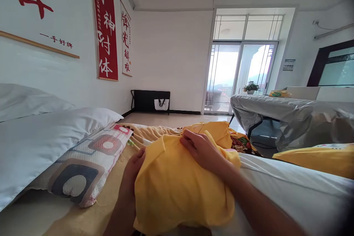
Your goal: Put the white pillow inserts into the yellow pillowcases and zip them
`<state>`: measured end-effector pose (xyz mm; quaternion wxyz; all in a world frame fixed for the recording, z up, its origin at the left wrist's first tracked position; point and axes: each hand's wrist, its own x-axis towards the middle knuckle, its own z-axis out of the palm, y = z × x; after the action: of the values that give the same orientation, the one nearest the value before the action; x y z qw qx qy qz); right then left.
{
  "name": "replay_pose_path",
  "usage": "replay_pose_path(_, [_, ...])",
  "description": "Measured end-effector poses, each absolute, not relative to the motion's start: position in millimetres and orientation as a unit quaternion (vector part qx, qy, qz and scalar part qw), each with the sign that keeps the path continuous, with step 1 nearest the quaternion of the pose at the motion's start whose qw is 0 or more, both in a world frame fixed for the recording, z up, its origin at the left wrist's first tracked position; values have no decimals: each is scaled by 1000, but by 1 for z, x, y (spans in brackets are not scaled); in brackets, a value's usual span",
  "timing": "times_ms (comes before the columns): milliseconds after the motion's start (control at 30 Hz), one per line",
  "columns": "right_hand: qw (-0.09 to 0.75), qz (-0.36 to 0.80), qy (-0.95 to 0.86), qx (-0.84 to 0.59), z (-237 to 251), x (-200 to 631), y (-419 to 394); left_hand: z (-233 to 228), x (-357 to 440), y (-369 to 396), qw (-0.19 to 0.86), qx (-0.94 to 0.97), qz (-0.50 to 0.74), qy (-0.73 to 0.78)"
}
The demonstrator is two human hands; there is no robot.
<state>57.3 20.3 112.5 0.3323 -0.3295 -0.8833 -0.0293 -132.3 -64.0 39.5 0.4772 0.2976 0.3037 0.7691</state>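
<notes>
A bunched yellow cloth [177,184] lies on the bed in front of me. My left hand [132,173] grips its left edge, with the fingers tucked under the fabric. On top of the cloth my right hand [200,149] pinches a fold near its far end. A patterned pillow [88,162] with squares and circles lies just left of my left hand. Beyond the cloth, a beige blanket [155,132] and more yellow and patterned fabric [238,142] are heaped up.
White pillows [41,136] sit along the left wall under red and white calligraphy hangings [106,25]. A table under a grey cover [290,112] stands at the right. White bedding [290,188] and a yellow cushion [318,158] lie to the right. A glass balcony door [238,73] is far ahead.
</notes>
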Motion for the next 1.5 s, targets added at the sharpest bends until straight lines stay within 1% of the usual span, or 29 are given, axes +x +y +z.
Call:
replay_pose_path(67, [286, -80, -872, -389, 114, 48, 26, 43, -132, -57, 554, 230, 750, 280])
replay_pose_path(100, [284, -113, -862, -404, 113, 43, 23, 45, -132, -53, 594, 188, 735, 267])
replay_pose_path(133, [302, -146, -851, -403, 111, 37, 15, 46, -133, -51, 629, 151, 719, 255])
replay_pose_path(200, [389, -195, -828, -352, 100, 23, -10, 46, -134, -49, 675, 114, 693, 228])
replay_pose_path(233, [456, -205, -810, -308, 92, 15, -24, 46, -135, -49, 688, 112, 685, 211])
replay_pose_path(300, [564, -174, -779, -210, 76, 0, -47, 46, -135, -52, 703, 122, 677, 183])
replay_pose_path(367, [630, -125, -749, -164, 64, -13, -54, 47, -136, -58, 692, 140, 686, 176])
replay_pose_path(433, [645, -82, -740, -172, 60, -18, -48, 49, -136, -63, 648, 175, 718, 187])
replay_pose_path(467, [633, -60, -750, -180, 62, -19, -42, 51, -137, -65, 615, 201, 737, 195])
replay_pose_path(533, [589, -3, -787, -181, 67, -16, -30, 52, -139, -69, 544, 250, 772, 214])
replay_pose_path(600, [541, 48, -824, -161, 74, -10, -24, 52, -142, -70, 497, 283, 786, 237])
replay_pose_path(667, [506, 83, -848, -132, 78, -6, -22, 50, -145, -70, 479, 303, 782, 258])
replay_pose_path(767, [480, 130, -862, -98, 81, -5, -21, 49, -146, -71, 454, 317, 787, 272])
replay_pose_path(1000, [496, 217, -838, -66, 91, -4, -24, 45, -140, -88, 320, 399, 798, 320])
replay_pose_path(1067, [499, 231, -834, -42, 92, -2, -26, 44, -140, -88, 307, 411, 799, 315])
replay_pose_path(1133, [482, 233, -844, -38, 91, -2, -26, 43, -141, -86, 310, 411, 797, 316])
replay_pose_path(1200, [457, 228, -857, -62, 88, -2, -24, 44, -143, -83, 307, 400, 795, 337])
replay_pose_path(1233, [452, 224, -860, -78, 87, -3, -22, 45, -143, -82, 289, 391, 799, 353])
replay_pose_path(1267, [456, 217, -858, -94, 86, -4, -19, 47, -142, -82, 253, 385, 809, 366])
replay_pose_path(1333, [486, 204, -842, -115, 87, -7, -13, 50, -138, -84, 147, 398, 826, 372])
replay_pose_path(1400, [513, 210, -823, -123, 89, -11, -7, 52, -130, -88, 37, 441, 812, 380])
replay_pose_path(1433, [518, 223, -817, -121, 90, -12, -5, 53, -126, -90, -4, 456, 798, 393])
replay_pose_path(1500, [511, 258, -812, -110, 93, -14, 0, 53, -119, -90, -47, 458, 779, 426])
